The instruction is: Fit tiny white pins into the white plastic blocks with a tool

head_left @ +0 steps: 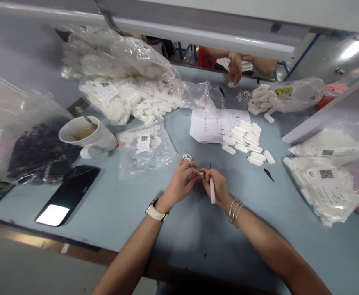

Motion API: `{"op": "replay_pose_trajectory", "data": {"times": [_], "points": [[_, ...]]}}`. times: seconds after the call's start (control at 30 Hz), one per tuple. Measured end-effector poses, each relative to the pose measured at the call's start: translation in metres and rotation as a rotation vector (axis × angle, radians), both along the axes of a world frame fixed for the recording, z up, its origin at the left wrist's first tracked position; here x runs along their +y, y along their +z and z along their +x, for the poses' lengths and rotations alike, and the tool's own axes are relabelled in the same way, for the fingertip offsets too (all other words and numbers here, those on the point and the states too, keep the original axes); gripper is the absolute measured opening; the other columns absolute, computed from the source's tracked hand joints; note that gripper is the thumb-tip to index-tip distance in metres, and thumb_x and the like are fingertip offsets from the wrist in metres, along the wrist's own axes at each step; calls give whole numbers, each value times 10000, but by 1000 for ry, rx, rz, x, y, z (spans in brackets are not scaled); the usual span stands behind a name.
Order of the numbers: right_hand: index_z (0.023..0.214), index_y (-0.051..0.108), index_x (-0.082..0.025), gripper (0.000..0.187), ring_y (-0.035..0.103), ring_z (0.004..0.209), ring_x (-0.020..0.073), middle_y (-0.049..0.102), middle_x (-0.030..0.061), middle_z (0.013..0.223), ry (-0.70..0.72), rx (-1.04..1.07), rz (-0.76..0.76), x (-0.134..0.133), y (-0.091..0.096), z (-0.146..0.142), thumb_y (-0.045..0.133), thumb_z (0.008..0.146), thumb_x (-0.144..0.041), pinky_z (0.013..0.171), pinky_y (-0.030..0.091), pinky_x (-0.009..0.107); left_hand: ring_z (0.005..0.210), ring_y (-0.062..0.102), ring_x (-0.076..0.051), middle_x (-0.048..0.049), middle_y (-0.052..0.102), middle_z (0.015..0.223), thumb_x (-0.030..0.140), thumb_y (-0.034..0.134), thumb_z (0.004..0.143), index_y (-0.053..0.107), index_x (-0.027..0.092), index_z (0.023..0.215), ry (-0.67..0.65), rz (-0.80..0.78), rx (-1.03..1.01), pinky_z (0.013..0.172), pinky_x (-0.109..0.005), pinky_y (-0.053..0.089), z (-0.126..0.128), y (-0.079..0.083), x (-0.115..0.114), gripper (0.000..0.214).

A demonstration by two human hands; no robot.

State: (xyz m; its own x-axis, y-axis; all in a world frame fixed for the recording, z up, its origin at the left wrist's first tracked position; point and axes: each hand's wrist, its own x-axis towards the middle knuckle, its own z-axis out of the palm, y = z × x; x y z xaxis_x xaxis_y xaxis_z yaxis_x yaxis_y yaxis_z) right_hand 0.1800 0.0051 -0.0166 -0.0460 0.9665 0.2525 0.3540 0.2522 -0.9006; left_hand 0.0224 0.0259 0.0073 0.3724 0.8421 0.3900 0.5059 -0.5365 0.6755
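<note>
A pale blue worktop [130, 205] fills the view, under a grey rail at the far side. Both hands meet near its middle. The left hand [179, 184] has its grip pressed together on a small part [200, 174], too small to tell what it is. The right hand [218, 186] touches the same part with its fingertips and also pinches a white pen-like tool [212, 190], with a thin dark tip pointing away from the person.

Just beyond the grip lies a small white piece [187, 157]. Farther on, to the right of it, a printed sheet [210, 123] carries a heap of white oblong parts [247, 141]. To the left of the grip, a clear bag [145, 151] with a code label holds a few white pieces, and behind it larger clear bags [124, 73] are full of white parts. A white cup [89, 137] with a spoon in it holds a brownish drink; near it lie a black phone [67, 194] and a bag of dark parts [41, 149]. Well to the right of the grip, labelled bags [323, 184] hold more white parts. Across the worktop, another person's hand [235, 67] reaches down beside a further bag of white parts [290, 96].
</note>
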Motion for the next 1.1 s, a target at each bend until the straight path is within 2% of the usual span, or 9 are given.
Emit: {"op": "replay_pose_trajectory", "data": {"times": [0.2,0.5,0.6,0.7,0.83,1.0,1.1], "points": [[667,407,-238,179,678,837,181,688,40,816,-4,4,-19,0,-1,0,511,742,-113,728,515,294,994,516,-219,-80,605,986,189,506,890,635,187,822,9,55,30,879,-395,456,2,-2,-1,147],[652,413,-234,169,657,768,182,655,27,746,-15,-67,5,0,-1,1,510,720,-113,685,503,278,990,535,-228,-81,622,993,181,507,876,619,192,787,26,5,21,882,-420,462,4,-1,-1,144],[633,416,-234,168,633,699,171,623,15,690,-33,-94,41,0,1,2,510,734,-137,669,503,276,973,566,-227,-77,642,968,178,521,856,601,194,884,37,-65,-3,867,-416,480,4,-2,-2,86],[622,421,-233,174,627,682,165,608,11,679,-37,-74,69,-1,3,2,503,758,-160,659,507,268,946,613,-219,-76,658,969,183,533,837,562,196,1017,65,-192,-30,828,-392,510,4,-1,-3,183],[605,419,-235,194,631,662,175,582,-1,633,-16,-31,105,-1,6,0,497,766,-162,634,511,276,905,655,-205,-67,674,964,204,555,815,526,204,1042,79,-290,-64,801,-363,528,6,3,-6,229],[616,410,-237,201,677,761,190,651,28,709,-6,27,95,-1,6,-1,494,778,-152,667,527,288,821,659,-192,-50,682,881,236,580,792,556,195,951,120,-287,-77,741,-325,526,7,7,-6,165],[634,410,-240,204,680,794,188,703,56,815,-2,23,56,-1,4,-1,521,792,-177,719,530,306,785,647,-185,-51,689,867,308,567,817,608,196,907,183,-249,-99,714,-316,521,0,6,0,150]]}}
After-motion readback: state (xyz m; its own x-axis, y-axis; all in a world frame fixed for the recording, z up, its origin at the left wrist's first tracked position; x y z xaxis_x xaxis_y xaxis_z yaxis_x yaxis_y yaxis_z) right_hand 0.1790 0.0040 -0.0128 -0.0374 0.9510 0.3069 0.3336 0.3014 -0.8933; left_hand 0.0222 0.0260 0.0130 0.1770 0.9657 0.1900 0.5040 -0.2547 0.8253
